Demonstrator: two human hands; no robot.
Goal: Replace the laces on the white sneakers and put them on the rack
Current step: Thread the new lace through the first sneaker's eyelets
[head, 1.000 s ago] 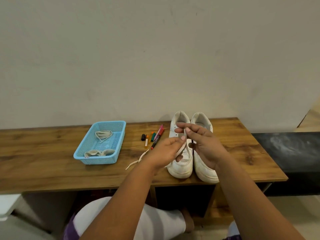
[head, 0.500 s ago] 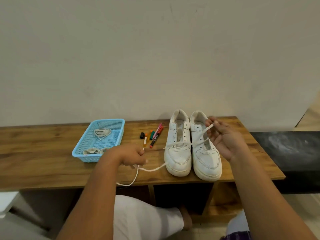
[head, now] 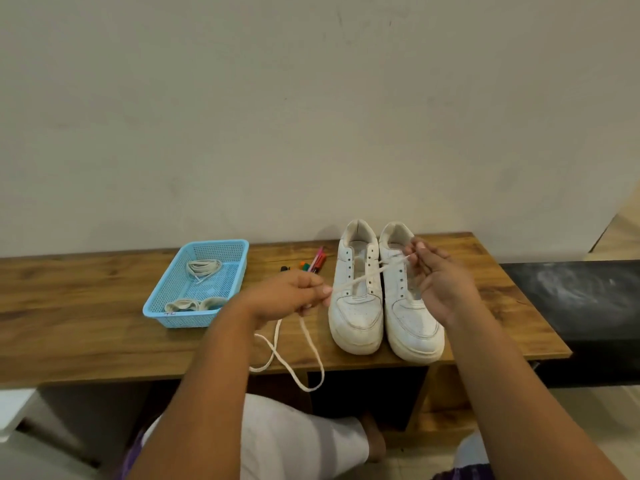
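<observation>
Two white sneakers stand side by side on the wooden bench [head: 86, 344], toes toward me: the left sneaker [head: 356, 306] and the right sneaker [head: 412, 323], both with bare eyelets. A white lace [head: 363, 277] stretches taut across them between my hands. My left hand [head: 291, 296] pinches it just left of the left sneaker, and the slack end loops down over the bench's front edge. My right hand [head: 440, 275] pinches the other end above the right sneaker's opening.
A blue mesh basket [head: 166, 306] at the left holds several coiled laces. Several coloured markers [head: 311, 263] lie between basket and sneakers. A dark slab [head: 571, 296] adjoins the bench on the right. My knees are below the bench edge; a wall rises close behind.
The hands came apart from over the left sneaker, stretching the lace. Since half a second ago my left hand has moved back right toward the sneakers, leaving a longer loop hanging off the bench.
</observation>
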